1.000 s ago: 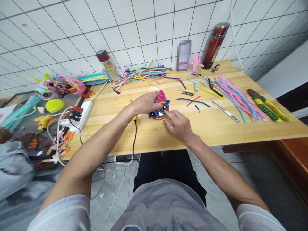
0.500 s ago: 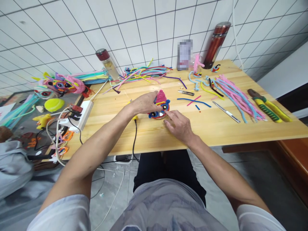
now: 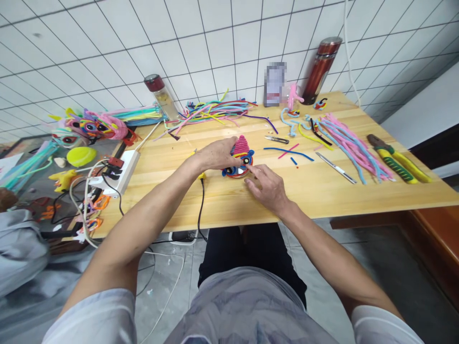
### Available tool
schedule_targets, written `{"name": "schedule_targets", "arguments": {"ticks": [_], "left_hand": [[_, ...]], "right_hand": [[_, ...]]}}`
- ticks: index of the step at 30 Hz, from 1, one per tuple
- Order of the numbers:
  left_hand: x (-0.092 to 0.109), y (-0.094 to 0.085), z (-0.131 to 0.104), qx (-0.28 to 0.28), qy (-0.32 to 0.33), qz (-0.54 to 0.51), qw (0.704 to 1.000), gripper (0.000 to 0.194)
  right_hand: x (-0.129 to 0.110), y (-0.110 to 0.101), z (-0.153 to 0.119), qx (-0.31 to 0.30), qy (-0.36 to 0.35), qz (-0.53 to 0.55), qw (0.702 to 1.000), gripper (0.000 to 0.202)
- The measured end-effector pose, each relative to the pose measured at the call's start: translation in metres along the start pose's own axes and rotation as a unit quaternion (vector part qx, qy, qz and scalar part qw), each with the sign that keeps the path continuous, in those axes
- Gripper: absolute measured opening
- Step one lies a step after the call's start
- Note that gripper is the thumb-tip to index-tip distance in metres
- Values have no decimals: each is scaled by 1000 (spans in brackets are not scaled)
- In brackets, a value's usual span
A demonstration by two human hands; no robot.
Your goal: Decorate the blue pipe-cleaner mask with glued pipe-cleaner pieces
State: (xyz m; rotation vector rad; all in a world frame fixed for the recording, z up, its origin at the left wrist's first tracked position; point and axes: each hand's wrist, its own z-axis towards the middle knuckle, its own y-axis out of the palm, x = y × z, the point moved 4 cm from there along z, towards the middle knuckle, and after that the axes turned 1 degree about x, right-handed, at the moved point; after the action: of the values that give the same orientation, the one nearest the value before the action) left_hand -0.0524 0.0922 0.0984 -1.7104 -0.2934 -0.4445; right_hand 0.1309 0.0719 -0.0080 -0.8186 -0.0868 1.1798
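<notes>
A pipe-cleaner face with a pink pointed top, blue ears and black-and-white eyes lies on the wooden table. My left hand reaches over it from the left, its thumb across the front and its fingers partly hidden behind the top, holding it in place. From the right, my right hand has its index finger stretched out onto the face beside one eye. The other fingers of that hand are loosely curled and hold nothing visible. A yellow tool on a black cable sits mostly hidden beneath my left wrist.
Small scissors-like snips, a craft knife, pliers and pink and blue pipe cleaners lie to the right. Behind stand a red flask and a bottle. A power strip is left.
Both hands keep nearly the same pose on the pipe-cleaner face. The whole view has shifted slightly; nothing has been picked up or put down.
</notes>
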Motion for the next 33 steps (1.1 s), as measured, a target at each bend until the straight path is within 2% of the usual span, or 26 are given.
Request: {"name": "schedule_targets", "arguments": {"ticks": [3, 5, 8, 11, 13, 15, 17, 18, 20, 22, 25, 29, 33], "left_hand": [[-6, -9, -5, -15, -19, -4, 1000, 58], [-12, -19, -12, 12, -29, -33, 999, 61], [-22, -34, -31, 100, -31, -90, 990, 58], [-33, -37, -62, 245, -30, -169, 954, 43], [-41, -26, -87, 331, -32, -232, 914, 34], [-50, -4, -110, 377, -50, -307, 872, 33], [-58, 25, -127, 373, -50, -390, 840, 31], [-62, 39, -135, 385, -43, -427, 817, 31], [-68, 63, -147, 370, -36, -475, 798, 28], [-77, 80, -158, 355, -48, -481, 800, 20], [-96, 87, -175, 365, -87, -431, 820, 12], [-127, 72, -198, 396, -149, -308, 852, 20], [-158, 47, -201, 369, -189, -195, 889, 30]], "right_hand": [[2, -3, 0, 19, 26, 17, 999, 34], [4, -5, 1, 28, 42, 30, 998, 33], [6, -6, 1, 45, 53, 54, 996, 26], [10, -7, 0, 68, 81, 62, 992, 9], [15, -8, 0, 77, 108, 63, 989, 13], [19, -9, -1, 76, 140, 75, 984, 13], [23, -9, -1, 73, 175, 96, 977, 3], [25, -10, -2, 72, 192, 106, 973, 3], [28, -10, -2, 67, 217, 118, 967, 10], [31, -9, -2, 59, 228, 115, 965, 11], [35, -7, -2, 48, 242, 98, 964, 11], [40, -5, -2, 57, 272, 73, 958, 15], [42, -5, -1, 71, 301, 50, 950, 18]]}}
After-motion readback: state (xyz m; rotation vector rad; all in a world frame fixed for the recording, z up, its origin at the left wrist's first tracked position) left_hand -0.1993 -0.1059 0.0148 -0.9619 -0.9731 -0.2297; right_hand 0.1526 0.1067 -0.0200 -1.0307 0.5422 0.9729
